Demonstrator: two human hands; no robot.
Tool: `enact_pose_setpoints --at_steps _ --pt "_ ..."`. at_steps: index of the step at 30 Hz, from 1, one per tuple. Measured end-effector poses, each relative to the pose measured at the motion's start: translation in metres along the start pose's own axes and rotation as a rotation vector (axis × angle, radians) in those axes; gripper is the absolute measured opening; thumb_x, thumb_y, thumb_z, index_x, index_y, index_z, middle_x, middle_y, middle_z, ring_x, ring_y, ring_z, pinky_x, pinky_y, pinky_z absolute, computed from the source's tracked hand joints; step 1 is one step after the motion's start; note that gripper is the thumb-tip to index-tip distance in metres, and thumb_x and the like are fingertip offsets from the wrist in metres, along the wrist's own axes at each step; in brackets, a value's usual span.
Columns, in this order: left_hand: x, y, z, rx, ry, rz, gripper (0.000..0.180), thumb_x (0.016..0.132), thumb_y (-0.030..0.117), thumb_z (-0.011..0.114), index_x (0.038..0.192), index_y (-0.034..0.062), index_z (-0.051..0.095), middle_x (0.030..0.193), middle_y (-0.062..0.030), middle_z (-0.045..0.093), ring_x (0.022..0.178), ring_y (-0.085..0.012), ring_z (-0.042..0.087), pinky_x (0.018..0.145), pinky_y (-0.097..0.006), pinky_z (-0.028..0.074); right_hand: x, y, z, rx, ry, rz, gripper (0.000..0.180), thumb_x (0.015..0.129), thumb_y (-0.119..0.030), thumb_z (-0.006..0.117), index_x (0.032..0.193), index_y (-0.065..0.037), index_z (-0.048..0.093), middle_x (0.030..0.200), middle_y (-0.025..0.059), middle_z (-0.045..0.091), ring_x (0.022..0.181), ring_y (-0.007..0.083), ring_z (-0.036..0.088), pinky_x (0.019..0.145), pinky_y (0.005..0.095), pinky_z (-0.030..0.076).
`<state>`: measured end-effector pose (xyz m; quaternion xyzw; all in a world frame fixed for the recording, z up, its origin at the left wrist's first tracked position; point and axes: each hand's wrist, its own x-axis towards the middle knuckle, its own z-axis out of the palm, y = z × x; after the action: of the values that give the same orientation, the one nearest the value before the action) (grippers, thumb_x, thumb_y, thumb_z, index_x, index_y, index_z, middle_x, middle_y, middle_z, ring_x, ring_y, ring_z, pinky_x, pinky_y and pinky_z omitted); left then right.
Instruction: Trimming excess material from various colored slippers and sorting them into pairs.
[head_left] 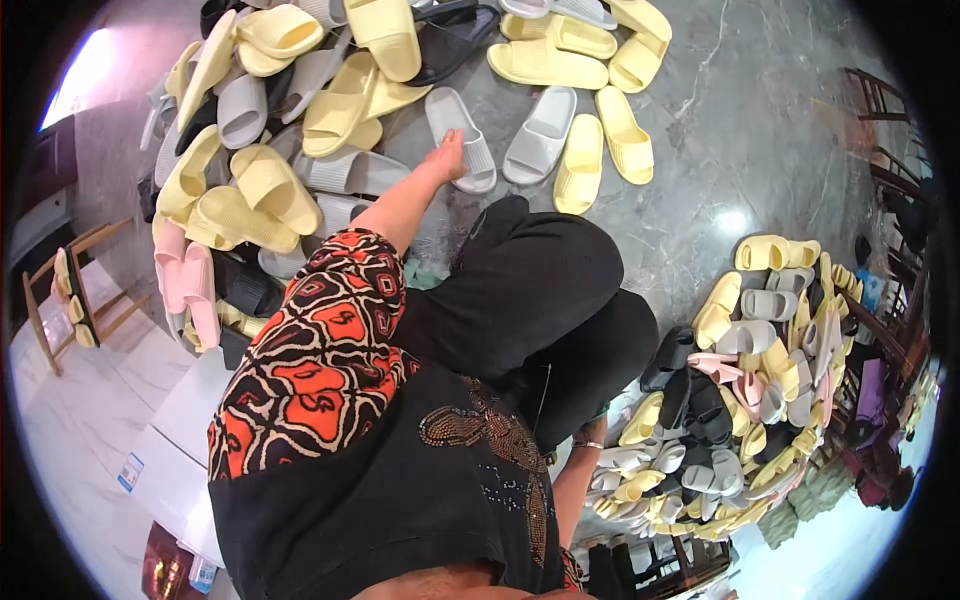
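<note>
Reaching forward, my left hand [450,156] is closed at the strap of a grey slipper [478,158] that lies on the floor, toe toward me. Its fingertips are partly hidden against the strap. Just right of it sits another grey slipper [540,138]. Beyond that are two yellow slippers, one nearer [579,165] and one farther right [625,135]. My right hand [592,430] is down past my right knee, with a bracelet at the wrist. My leg and the edge of my clothing hide its fingers, so what it holds cannot be seen.
A large heap of yellow, grey, black and pink slippers [260,195] spreads at the far left. Another slipper pile [745,400] lies to my right. A wooden chair [80,290] and a white box [180,450] are at left. More yellow slippers [550,62] lie ahead on the marbled floor [740,110].
</note>
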<state>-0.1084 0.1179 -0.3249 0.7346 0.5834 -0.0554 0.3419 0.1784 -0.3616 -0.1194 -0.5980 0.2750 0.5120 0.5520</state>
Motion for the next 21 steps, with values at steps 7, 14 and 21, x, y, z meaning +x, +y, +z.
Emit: enact_pose_setpoints --at_steps 7,14,21 --pt "0.004 -0.012 0.020 0.090 -0.280 -0.038 0.050 0.069 0.027 0.066 0.110 0.0031 0.051 0.107 -0.0198 0.056 0.094 -0.0350 0.056 0.080 -0.042 0.046 0.010 -0.011 -0.024 -0.409 -0.033 -0.323 0.025 0.081 -0.020 0.060 0.100 -0.004 0.055 0.091 0.0063 0.061 0.079 0.0184 0.059 0.068 0.0313 0.050" --pt "-0.019 0.060 -0.116 0.009 -0.202 0.074 0.041 0.071 0.037 0.060 0.096 0.0049 0.061 0.095 -0.0180 0.061 0.089 -0.0324 0.059 0.077 -0.041 0.046 -0.011 -0.039 0.034 -0.179 0.138 -0.292 0.020 0.083 -0.018 0.059 0.096 -0.006 0.050 0.077 0.0073 0.057 0.064 0.0169 0.056 0.054 0.0269 0.046" --pt "-0.083 0.180 -0.253 -0.629 -0.094 0.230 0.047 0.074 0.037 0.065 0.106 0.0024 0.058 0.099 -0.0088 0.059 0.097 -0.0181 0.051 0.080 -0.027 0.041 -0.015 -0.043 0.020 -0.019 0.028 -0.419 0.034 0.080 -0.021 0.063 0.108 -0.010 0.047 0.081 0.0115 0.058 0.067 0.0237 0.058 0.052 0.0281 0.045"
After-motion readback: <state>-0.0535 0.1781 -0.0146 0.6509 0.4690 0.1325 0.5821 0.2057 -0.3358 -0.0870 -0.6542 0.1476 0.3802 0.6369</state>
